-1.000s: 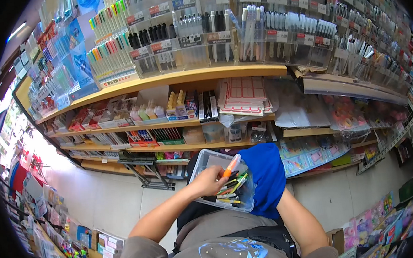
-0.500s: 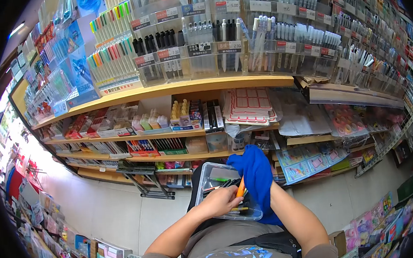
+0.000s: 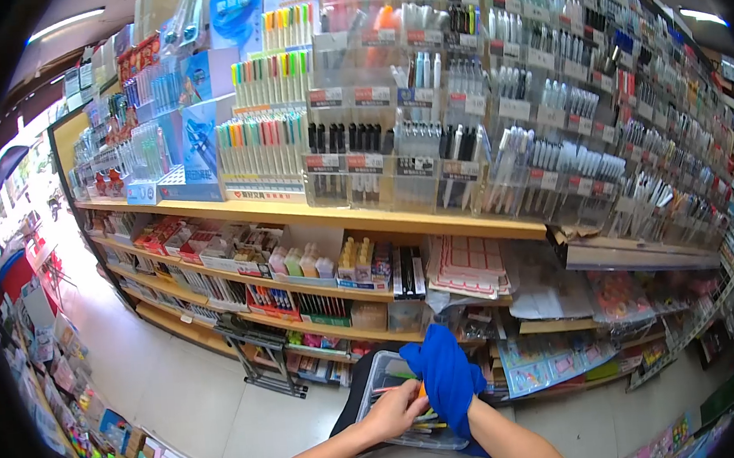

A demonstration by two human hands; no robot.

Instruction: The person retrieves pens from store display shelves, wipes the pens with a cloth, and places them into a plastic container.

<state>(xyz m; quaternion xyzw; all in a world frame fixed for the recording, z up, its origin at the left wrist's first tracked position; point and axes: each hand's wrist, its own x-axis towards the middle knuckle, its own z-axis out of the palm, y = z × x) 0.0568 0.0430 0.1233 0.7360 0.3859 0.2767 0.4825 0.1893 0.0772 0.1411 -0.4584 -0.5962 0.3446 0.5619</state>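
Observation:
A clear plastic box (image 3: 369, 402) with several pens and markers in it rests on my lap. Over the box, my left hand (image 3: 397, 410) is closed, its fingertips pinching a thick orange pen (image 3: 422, 390), most of which is hidden. A blue cloth (image 3: 447, 372) is bunched around my right hand, held against the orange pen. The cloth hides the fingers of my right hand; only the wrist and forearm (image 3: 500, 432) show below it.
In front stands a wooden shelf (image 3: 281, 211) with clear pen racks (image 3: 419, 177) above it. Boxed goods and red-framed label sheets (image 3: 470, 264) fill the lower levels. A folding stool (image 3: 265, 355) is at the shelf's foot. More goods (image 3: 101, 443) line the left side.
My view has tilted up and shifted, so the racks show higher and my hands sit lower in the picture. Less of the orange pen shows between my left fingers and the cloth.

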